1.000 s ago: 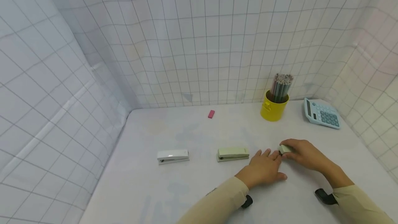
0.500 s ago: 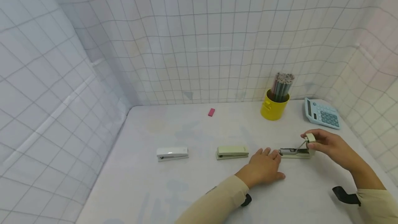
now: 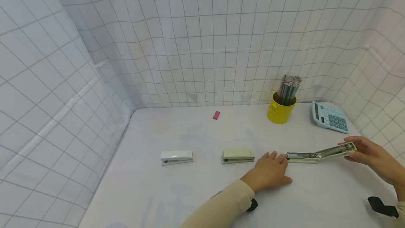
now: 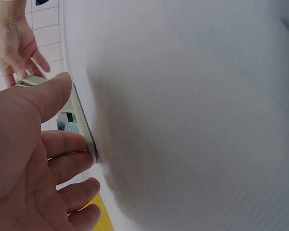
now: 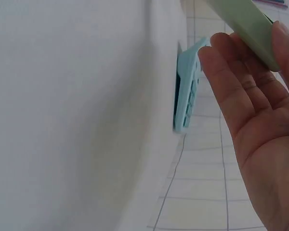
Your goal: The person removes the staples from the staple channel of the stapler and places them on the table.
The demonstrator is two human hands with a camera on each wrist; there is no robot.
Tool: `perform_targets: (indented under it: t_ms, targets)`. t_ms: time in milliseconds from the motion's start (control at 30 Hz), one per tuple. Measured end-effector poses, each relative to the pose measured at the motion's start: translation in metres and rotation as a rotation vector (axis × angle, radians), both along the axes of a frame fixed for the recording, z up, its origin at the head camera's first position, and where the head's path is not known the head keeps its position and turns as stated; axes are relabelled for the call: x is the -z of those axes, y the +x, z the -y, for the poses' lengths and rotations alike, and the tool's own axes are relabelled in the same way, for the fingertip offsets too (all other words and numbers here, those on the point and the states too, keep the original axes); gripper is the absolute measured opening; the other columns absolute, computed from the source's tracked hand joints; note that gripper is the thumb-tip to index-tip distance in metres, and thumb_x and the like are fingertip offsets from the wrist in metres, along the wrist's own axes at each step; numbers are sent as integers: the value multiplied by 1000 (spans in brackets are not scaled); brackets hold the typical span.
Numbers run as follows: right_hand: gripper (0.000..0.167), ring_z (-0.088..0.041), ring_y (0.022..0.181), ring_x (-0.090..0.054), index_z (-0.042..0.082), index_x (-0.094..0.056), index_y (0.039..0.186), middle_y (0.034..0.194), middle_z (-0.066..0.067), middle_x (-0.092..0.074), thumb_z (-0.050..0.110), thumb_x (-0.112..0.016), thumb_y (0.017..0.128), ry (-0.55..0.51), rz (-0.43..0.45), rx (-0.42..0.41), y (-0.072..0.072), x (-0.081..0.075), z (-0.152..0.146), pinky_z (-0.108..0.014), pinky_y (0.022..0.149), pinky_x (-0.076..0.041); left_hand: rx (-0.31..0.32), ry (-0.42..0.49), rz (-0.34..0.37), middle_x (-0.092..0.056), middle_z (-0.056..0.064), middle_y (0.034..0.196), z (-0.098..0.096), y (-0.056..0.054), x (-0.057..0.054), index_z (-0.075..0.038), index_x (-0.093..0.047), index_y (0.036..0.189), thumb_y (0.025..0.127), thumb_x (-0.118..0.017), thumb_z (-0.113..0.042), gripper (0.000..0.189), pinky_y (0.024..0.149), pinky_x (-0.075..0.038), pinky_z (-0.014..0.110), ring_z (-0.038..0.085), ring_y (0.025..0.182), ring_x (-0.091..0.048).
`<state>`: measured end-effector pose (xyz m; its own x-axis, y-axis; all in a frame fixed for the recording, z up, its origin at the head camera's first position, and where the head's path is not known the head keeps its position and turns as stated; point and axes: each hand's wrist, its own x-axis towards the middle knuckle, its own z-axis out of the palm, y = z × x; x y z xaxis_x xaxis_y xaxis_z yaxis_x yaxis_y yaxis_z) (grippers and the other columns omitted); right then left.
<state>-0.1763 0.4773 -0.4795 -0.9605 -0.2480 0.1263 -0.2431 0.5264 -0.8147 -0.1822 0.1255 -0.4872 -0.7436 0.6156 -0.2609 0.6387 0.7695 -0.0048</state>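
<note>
A pale green stapler [image 3: 303, 158] lies unfolded on the white table, its base flat and its top arm swung far over to the right. My right hand [image 3: 376, 159] pinches the free end of that arm between thumb and fingers, raised above the table. In the right wrist view the arm's smooth green back [image 5: 250, 33] lies against the fingers. My left hand [image 3: 269, 171] rests palm down, fingertips at the left end of the base. The left wrist view shows two of its fingers touching the base edge [image 4: 90, 139].
Left of the hands stand another pale green stapler [image 3: 238, 155] and a white stapler [image 3: 177, 157], both folded. Behind are a pink eraser [image 3: 216, 115], a yellow cup [image 3: 280, 113] of pencils [image 3: 289, 89] and a light blue calculator [image 3: 330, 117]. Grid-patterned cloth walls [image 3: 202, 45] surround the table.
My right hand has lifted the stapler's top arm and swung it up and over to the right, unfolding the stapler. The left hand has stayed in place at the base.
</note>
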Motion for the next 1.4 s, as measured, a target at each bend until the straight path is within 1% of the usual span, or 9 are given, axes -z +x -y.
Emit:
perform_targets:
  t_ms: [133,233,400,467,567,667,767,967,1400]
  targets:
    - [33,3,88,-66,0,-51,132,106,33,-56,7,-62,101,94,123,78,0,12,-12,-22,71,-59,0,8,3,-29,-20,163,0,0,-1,-35,-37,157,98,-46,-69,69,123,-20,29,6,153,-23]
    - [49,-1,86,-65,-10,-44,137,107,29,-55,17,-65,101,169,201,124,1,17,-14,-30,71,-61,5,13,8,-28,-19,163,1,0,-1,-34,-37,157,98,-45,-69,69,123,-20,30,7,153,-24]
    - [67,-53,110,-56,-15,-35,145,134,-34,-49,29,-64,102,413,120,251,5,-9,8,-62,80,-54,19,24,0,-30,-18,163,3,0,0,-32,-38,157,98,-45,-69,70,123,-22,30,8,152,-25]
    - [67,-56,111,-52,-14,-38,144,135,-46,-39,31,-64,101,460,54,343,9,-24,27,-63,74,-52,22,20,-3,-30,-18,163,3,1,0,-32,-37,157,98,-45,-69,70,123,-22,30,8,152,-25]
    - [62,-26,93,-64,-11,-43,143,118,-30,-55,28,-66,101,325,-7,398,9,-37,59,-44,68,-57,13,10,-6,-28,-18,164,5,1,-1,-32,-35,158,98,-44,-69,71,123,-21,30,7,153,-24]
    - [59,-5,75,-61,-7,-45,144,100,-9,-64,28,-65,101,108,55,321,3,-37,87,-26,61,-56,5,10,-6,-28,-18,164,6,0,0,-32,-34,159,98,-44,-68,71,123,-20,30,8,153,-24]
    - [57,-14,71,-63,-6,-45,143,89,-4,-64,29,-64,102,1,183,235,-2,-27,109,-28,66,-59,5,32,0,-30,-17,163,5,-1,2,-31,-36,158,98,-46,-68,71,123,-21,30,8,152,-26]
    - [55,-16,69,-59,-7,-50,140,86,-9,-60,30,-64,102,-12,404,173,-4,-5,136,-32,64,-57,12,58,11,-33,-16,162,1,-3,5,-32,-39,156,97,-46,-69,70,122,-23,30,8,151,-28]
    - [54,-9,59,-55,-13,-48,139,76,-2,-63,25,-61,102,-66,493,153,-11,4,155,-28,55,-55,6,22,-2,-32,-17,162,-2,-2,5,-34,-39,157,97,-47,-69,69,122,-24,29,7,151,-29]
